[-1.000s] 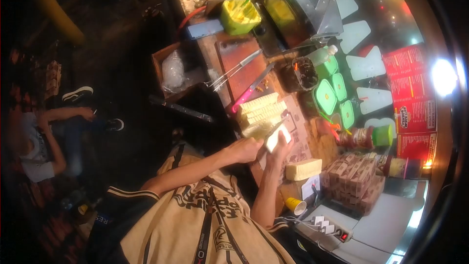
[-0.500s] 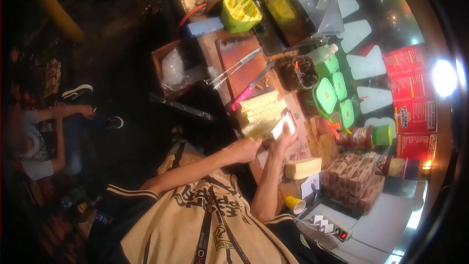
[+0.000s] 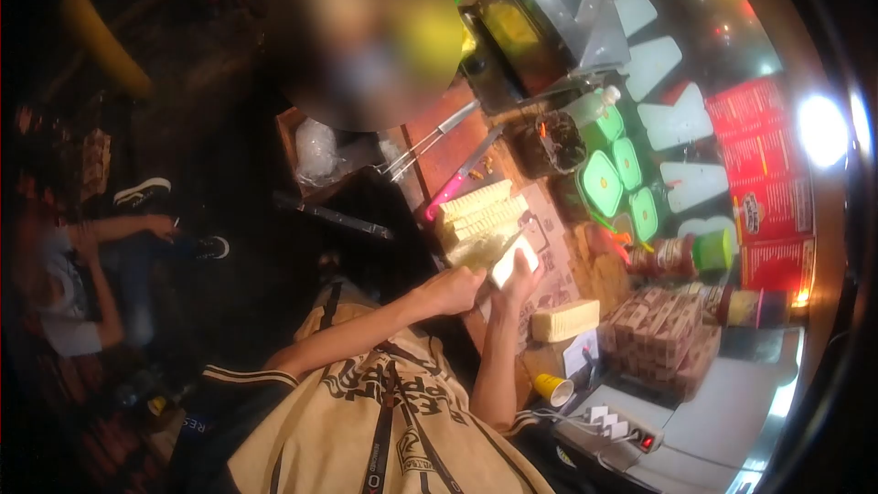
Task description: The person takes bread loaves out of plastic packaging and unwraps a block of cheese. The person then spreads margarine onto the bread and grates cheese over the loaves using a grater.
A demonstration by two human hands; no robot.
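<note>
My right hand [image 3: 519, 280] is wrapped round a bright white rectangular block [image 3: 515, 261], its surface washed out by light. Close beside it, my left hand [image 3: 457, 291] is closed, knuckles near the block's lower left edge; whatever its fingers pinch is hidden. Just beyond both hands, pale ridged bread slabs [image 3: 477, 210] lie stacked, with shiny clear plastic [image 3: 476, 249] at their near end. A cream-coloured block [image 3: 564, 320] lies to the right of my right forearm.
A pink-handled knife [image 3: 448, 197] and metal tongs [image 3: 430, 139] lie on the brown board [image 3: 448, 119]. Green-lidded tubs [image 3: 604, 183], a jar [image 3: 666, 256], stacked patterned boxes [image 3: 658, 325], a yellow cup [image 3: 552, 389] and a power strip [image 3: 622, 428] stand rightward. A person [image 3: 73, 284] sits at left.
The white block and my right hand have shifted down and left, nearer my left hand. The block now shows a larger face. A round blur now covers the top centre.
</note>
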